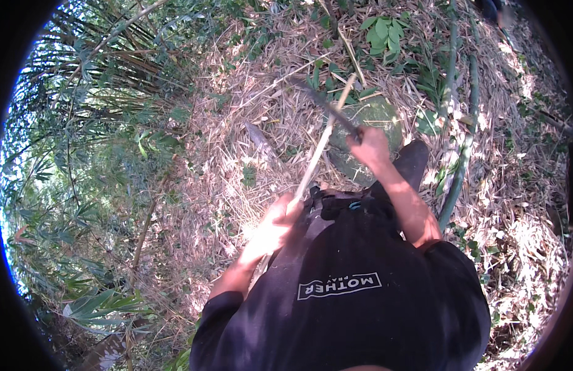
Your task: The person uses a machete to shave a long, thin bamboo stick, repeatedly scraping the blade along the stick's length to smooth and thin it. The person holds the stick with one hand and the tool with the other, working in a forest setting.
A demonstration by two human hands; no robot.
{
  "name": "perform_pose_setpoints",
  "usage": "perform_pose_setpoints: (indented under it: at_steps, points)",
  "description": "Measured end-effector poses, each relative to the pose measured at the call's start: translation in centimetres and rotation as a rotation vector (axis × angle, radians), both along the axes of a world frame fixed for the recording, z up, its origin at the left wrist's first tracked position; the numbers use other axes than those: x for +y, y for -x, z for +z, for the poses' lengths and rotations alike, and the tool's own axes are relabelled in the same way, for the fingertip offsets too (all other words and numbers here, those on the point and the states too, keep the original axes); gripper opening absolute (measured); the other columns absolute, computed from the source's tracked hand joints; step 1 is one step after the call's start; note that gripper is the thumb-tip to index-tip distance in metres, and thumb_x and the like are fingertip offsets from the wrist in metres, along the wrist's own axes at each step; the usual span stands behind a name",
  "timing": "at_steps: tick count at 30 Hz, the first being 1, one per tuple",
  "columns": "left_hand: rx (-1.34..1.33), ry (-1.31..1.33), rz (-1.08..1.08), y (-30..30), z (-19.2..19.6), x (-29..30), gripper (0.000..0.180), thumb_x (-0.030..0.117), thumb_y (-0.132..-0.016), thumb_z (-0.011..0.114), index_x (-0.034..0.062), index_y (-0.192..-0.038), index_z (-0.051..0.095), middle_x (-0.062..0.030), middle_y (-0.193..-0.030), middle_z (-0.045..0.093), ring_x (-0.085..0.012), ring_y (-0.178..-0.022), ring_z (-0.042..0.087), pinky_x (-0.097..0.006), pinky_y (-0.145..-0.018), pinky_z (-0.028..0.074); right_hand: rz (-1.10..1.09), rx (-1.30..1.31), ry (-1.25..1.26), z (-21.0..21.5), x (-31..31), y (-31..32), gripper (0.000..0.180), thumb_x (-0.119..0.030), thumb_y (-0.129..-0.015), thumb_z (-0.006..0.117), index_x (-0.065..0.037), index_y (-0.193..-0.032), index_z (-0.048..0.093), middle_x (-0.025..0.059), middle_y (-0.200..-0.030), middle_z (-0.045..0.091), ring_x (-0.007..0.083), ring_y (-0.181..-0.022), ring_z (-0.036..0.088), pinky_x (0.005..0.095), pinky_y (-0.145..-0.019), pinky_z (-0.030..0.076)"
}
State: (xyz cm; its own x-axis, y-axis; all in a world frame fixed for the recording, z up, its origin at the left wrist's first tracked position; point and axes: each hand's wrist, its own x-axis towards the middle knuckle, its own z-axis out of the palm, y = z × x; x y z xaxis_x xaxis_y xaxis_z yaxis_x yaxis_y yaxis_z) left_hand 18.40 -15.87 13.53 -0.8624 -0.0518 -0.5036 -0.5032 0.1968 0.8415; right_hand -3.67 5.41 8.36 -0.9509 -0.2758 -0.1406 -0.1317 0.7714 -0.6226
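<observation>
My left hand (281,215) is closed round the lower end of a long pale strip (320,145) that looks like split bamboo. The strip slants up and to the right, away from my body. My right hand (369,148) grips the handle of a long dark-bladed knife (323,104), like a machete. Its blade points up and to the left and crosses the strip near its far end; whether the two touch I cannot tell. The blade is slightly blurred. Behind my right hand lies a flat greenish surface (376,114), perhaps a mossy stone.
Dry bamboo leaves and straw (206,142) cover the ground. Two long green poles (464,148) run along the right. A short grey piece of wood (260,141) lies left of the strip. Dense green stalks (107,62) stand at the left, and a leafy sprig (383,34) lies ahead.
</observation>
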Motion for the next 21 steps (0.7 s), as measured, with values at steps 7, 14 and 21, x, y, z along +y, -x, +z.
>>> perform_pose_setpoints:
  at_steps: [7,14,21]
  points:
    - [0.421,0.185,0.029,3.6,-2.1,0.6,0.02,0.027,-0.103,0.052,0.0072,-0.104,0.056,0.0054,-0.064,0.045,-0.0069,-0.054,0.04,-0.027,-0.045,0.032,0.526,0.311,0.119,0.2,-1.4,-5.5,0.035,-0.032,-0.062,0.075,-0.007,-0.086,0.069,0.0134,-0.067,0.067,0.0314,-0.066,0.069,0.0417,-0.062,0.056]
    - [-0.079,-0.183,0.056,-3.4,-3.8,-1.1,0.024,0.029,-0.101,0.058,0.0074,-0.111,0.056,0.0007,-0.084,0.055,-0.0089,-0.074,0.051,-0.027,-0.066,0.042,-0.019,0.028,-0.054,0.4,1.5,1.0,0.033,-0.033,-0.078,0.071,-0.003,-0.091,0.073,0.0192,-0.071,0.068,0.0351,-0.066,0.069,0.0444,-0.064,0.056]
    - [0.182,-0.042,0.075,-0.9,-2.1,1.3,0.021,0.023,-0.102,0.055,0.0055,-0.114,0.056,0.0006,-0.089,0.061,-0.0076,-0.069,0.056,-0.024,-0.055,0.044,0.501,0.181,-0.018,1.7,0.4,-5.6,0.031,-0.035,-0.069,0.074,-0.007,-0.08,0.063,0.0158,-0.08,0.07,0.0337,-0.076,0.07,0.0464,-0.072,0.056]
